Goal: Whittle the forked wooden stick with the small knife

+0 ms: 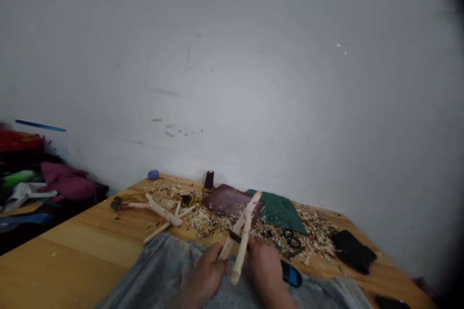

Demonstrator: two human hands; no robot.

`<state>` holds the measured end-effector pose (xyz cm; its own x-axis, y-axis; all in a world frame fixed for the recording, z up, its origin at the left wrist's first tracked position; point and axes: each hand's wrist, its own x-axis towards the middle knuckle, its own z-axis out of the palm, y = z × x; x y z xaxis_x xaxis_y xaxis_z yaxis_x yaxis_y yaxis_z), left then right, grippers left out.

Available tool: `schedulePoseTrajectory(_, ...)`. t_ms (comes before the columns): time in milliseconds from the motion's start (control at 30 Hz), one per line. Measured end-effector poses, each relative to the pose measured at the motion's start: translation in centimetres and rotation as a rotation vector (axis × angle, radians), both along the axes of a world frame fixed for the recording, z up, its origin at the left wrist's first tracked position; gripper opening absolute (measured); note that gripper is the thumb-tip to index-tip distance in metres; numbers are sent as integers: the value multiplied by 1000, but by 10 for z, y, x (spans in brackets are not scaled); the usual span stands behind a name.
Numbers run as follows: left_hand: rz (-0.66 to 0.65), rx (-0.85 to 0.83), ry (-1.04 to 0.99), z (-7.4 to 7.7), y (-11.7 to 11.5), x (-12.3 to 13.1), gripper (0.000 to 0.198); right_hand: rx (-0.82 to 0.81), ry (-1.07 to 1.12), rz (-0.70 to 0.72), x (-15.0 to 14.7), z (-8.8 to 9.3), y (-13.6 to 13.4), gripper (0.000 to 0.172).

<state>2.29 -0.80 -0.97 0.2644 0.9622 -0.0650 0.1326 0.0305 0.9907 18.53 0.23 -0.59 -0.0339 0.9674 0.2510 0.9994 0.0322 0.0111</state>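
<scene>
At lower centre of frame, left hand (206, 273) closed around a pale forked branch (243, 237), right hand (266, 265) gripping a blue-handled knife (292, 273) against it. Bark already gone; second peeled branch (159, 210) lying left of centre on the surface (72, 246), among shavings (311, 231).

Apparent knife blade (235, 237) half hidden by right hand (264, 266); dark bit (186, 200) in shavings (203, 219) too small to tell.

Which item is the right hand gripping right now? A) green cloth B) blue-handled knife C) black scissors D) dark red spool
B. The right hand closes around the blue-handled knife, whose dark blade points across toward the forked branch held by the left hand.
</scene>
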Motion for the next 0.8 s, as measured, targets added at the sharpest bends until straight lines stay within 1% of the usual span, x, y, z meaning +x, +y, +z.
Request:
schedulePoseTrajectory(33,-3,6,9,0,0,0,3,27,15,-46,8,2,3,44)
schedulePoseTrajectory(100,-1,23,14,-2,1,1,4,40,36,-102,20,6,5,44)
schedulePoseTrajectory(167,-7,20,9,-4,2,2,4,36,44,-106,19,7,4,42)
schedulePoseTrajectory(233,2,15,17,-5,2,2,1,24,35,-49,8,5,-1,40)
schedulePoseTrajectory(333,14,31,19,-3,1,2,9,6,11,72,-12,2,-9,36)
schedulePoseTrajectory(400,19,42,6,0,0,2,10,-4,11,85,-15,1,-10,35)
schedulePoseTrajectory(467,20,30,-1,3,-2,2,5,3,18,24,-7,2,-6,37)
schedulePoseTrajectory(567,14,17,-2,7,-6,4,6,24,21,-84,15,4,3,42)
schedulePoseTrajectory(667,26,21,12,8,-7,4,8,25,31,-117,23,5,6,46)
schedulePoseTrajectory(733,24,25,10,8,-7,3,7,15,41,-71,15,4,2,42)
schedulePoseTrajectory(800,13,-9,-37,7,-6,1,5,-18,44,14,-1,5,-4,38)
